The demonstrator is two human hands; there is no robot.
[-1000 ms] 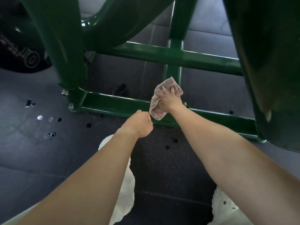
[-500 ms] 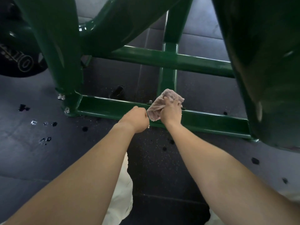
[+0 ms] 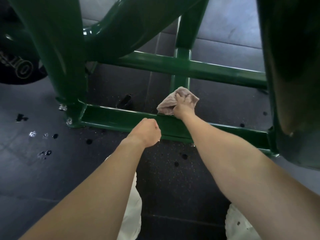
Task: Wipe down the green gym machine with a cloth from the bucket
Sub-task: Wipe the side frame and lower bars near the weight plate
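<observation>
- Cloth (image 3: 167, 108): your right hand (image 3: 183, 108) grips it bunched, pressed on the green machine's base rail (image 3: 112, 116) at the centre post.
- Your left hand (image 3: 147, 133): curled fist, holding nothing, above the rail's near edge.

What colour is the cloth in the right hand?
Pale pinkish-grey cloth, seen in the head view.

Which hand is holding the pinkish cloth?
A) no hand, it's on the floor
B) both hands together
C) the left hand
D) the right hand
D: the right hand grips the cloth against the green frame, while the left hand is a bare fist holding nothing.
</observation>
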